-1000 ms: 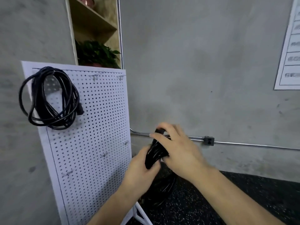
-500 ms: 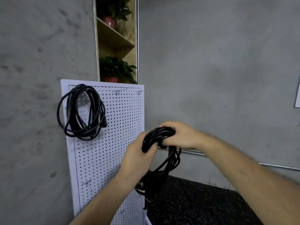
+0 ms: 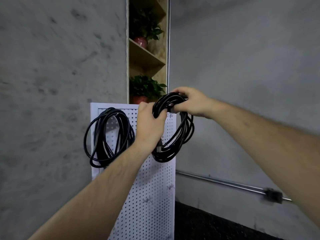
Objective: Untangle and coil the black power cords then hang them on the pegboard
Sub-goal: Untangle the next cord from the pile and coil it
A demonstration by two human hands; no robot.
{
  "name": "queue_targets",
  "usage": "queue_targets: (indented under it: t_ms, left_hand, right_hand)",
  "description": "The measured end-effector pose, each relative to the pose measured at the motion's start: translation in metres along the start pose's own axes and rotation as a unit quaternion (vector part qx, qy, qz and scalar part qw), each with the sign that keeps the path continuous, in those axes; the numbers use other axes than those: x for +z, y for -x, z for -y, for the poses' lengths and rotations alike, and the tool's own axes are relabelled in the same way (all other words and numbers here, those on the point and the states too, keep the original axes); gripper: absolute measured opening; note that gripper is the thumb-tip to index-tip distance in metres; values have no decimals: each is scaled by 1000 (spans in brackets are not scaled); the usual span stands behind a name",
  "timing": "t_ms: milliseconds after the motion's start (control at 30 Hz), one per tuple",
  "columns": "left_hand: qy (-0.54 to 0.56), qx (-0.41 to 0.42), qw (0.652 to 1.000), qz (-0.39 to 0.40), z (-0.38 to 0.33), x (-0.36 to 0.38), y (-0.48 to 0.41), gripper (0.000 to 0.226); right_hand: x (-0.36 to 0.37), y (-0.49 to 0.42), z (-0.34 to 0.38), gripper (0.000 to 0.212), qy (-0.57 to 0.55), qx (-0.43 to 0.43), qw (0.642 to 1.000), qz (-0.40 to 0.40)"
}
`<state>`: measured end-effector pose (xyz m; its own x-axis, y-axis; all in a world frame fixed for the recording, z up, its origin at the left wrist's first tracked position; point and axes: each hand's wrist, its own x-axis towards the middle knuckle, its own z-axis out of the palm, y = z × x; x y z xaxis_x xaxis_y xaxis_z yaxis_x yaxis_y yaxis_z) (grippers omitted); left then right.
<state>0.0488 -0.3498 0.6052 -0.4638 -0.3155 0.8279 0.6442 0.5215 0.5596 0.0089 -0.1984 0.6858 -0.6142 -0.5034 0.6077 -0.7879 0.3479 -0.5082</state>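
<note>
A white pegboard (image 3: 155, 187) stands against the grey wall. One coiled black power cord (image 3: 107, 135) hangs from a hook at its upper left. I hold a second coiled black cord (image 3: 181, 135) up in front of the board's upper right corner. My left hand (image 3: 149, 125) grips the top of that coil from the left, and my right hand (image 3: 190, 103) grips the same top bundle from the right. The coil's loops hang down below both hands. Any hook behind the coil is hidden.
A wooden shelf niche (image 3: 147, 58) with two potted plants sits above the board. A metal conduit (image 3: 225, 184) with a junction box runs along the wall at the right. A dark speckled surface (image 3: 216, 226) lies at the bottom right.
Both hands have lifted the coil up and to the upper right of the pegboard. The view has tilted upward, so the board sits lower in the frame.
</note>
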Motion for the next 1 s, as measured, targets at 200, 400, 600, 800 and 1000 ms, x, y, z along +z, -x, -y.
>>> queue_targets:
  t_ms: [200,400,600,800,1000]
  left_hand:
    - [17,-22,995,-91,19,24,-28,13]
    - [-55,-31,990,-122,51,36,-51,20]
    - [-60,5,992,-109,73,39,-49,54]
    - [-157,46,983,-87,93,32,-41,35]
    - [-184,53,977,-91,115,33,-32,44]
  right_hand:
    - [2,-58,-17,30,13,-13,1000,2]
    - [14,-94,-36,28,33,-6,999,15]
    - [27,-108,-61,39,-3,11,998,55]
    - [46,-113,-79,35,-54,14,996,73]
    - [73,-107,-92,33,-3,-44,999,27]
